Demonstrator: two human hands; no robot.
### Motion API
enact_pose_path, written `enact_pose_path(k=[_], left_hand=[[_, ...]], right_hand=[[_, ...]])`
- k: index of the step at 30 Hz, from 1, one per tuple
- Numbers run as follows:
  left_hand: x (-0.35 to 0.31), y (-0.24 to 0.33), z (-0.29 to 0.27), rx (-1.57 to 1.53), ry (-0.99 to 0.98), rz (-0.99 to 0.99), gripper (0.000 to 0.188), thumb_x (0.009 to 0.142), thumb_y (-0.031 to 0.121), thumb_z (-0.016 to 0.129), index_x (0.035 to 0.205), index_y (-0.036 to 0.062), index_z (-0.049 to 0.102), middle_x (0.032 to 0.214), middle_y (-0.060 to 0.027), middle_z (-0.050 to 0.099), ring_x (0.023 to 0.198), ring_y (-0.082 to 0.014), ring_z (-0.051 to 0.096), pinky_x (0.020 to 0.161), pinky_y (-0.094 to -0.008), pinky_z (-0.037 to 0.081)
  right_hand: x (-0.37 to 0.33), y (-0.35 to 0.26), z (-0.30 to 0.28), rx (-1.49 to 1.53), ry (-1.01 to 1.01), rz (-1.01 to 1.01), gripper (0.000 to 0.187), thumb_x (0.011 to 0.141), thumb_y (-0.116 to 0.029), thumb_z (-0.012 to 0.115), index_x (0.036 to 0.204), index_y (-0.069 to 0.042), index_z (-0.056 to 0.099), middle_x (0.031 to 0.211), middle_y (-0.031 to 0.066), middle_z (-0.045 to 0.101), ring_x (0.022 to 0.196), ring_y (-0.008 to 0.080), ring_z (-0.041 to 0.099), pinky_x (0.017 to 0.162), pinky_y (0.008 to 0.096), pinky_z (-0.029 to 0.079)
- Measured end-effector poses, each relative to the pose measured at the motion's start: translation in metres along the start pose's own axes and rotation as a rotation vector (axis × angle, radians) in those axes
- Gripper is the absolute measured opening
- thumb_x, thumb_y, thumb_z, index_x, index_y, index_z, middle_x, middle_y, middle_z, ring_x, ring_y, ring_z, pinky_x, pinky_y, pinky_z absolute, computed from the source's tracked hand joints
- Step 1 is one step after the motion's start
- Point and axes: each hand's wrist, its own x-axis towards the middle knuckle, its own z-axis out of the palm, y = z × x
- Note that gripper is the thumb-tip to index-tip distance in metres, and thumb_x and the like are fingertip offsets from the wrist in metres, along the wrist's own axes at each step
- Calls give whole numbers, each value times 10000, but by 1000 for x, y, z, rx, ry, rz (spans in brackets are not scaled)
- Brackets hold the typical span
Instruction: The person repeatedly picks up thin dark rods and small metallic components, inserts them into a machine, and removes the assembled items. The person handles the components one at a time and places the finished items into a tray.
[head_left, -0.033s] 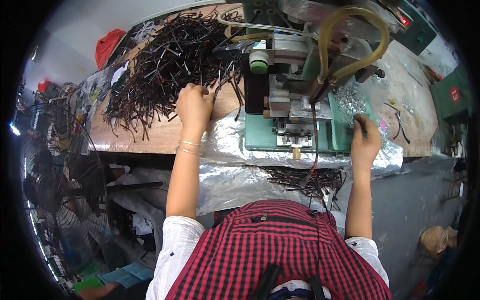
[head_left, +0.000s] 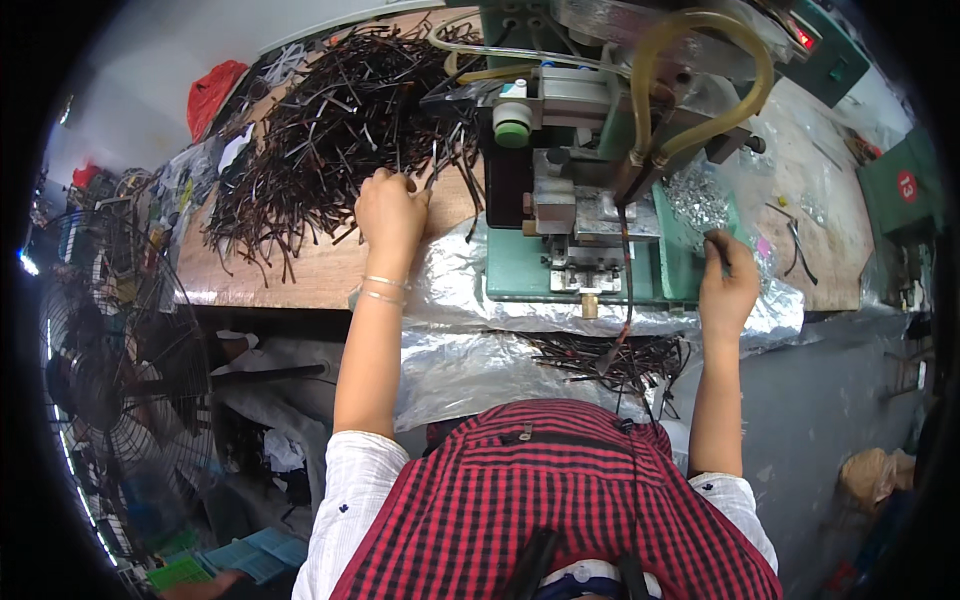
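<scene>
My left hand [head_left: 388,212] is at the near right edge of a large heap of thin, dark brown spectacle temples [head_left: 330,130]. Its fingers are curled, and one temple [head_left: 433,168] stands up beside the thumb, seemingly pinched there. At the machine's right side, my right hand [head_left: 730,275] has thumb and fingertips drawn together by a green tray [head_left: 683,275] of small shiny metal pieces [head_left: 698,200]. What those fingertips hold, if anything, is too small to make out. Between my hands, a dark strip [head_left: 626,260] hangs from the head of a bench machine [head_left: 597,215].
More temples [head_left: 610,362] lie on plastic sheeting in front of me. Two loose temples [head_left: 797,250] rest on the table at right. A yellowish hose [head_left: 765,70] loops above the machine. Green housing [head_left: 890,185] stands far right, a wire-cage fan [head_left: 120,380] at left.
</scene>
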Motion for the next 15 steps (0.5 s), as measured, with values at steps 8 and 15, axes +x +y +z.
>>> enact_pose_path(k=[8, 15], left_hand=[[-10, -9, 5, 1, -62, -167, 106, 846, 164, 735, 896, 71, 747, 904, -139, 741, 857, -357, 714, 764, -457, 567], [-15, 16, -21, -784, 1, -118, 135, 972, 99, 701, 1048, -10, 681, 818, -57, 684, 709, -120, 599, 652, -266, 485]], right_hand=[[-25, 11, -39, 23, -38, 192, 147, 960, -32, 670, 1079, 14, 744, 1025, 88, 750, 985, 176, 682, 914, 306, 516], [25, -96, -16, 461, -50, -101, 193, 846, 1, 738, 1035, -26, 767, 999, 129, 757, 937, 254, 709, 871, 336, 527]])
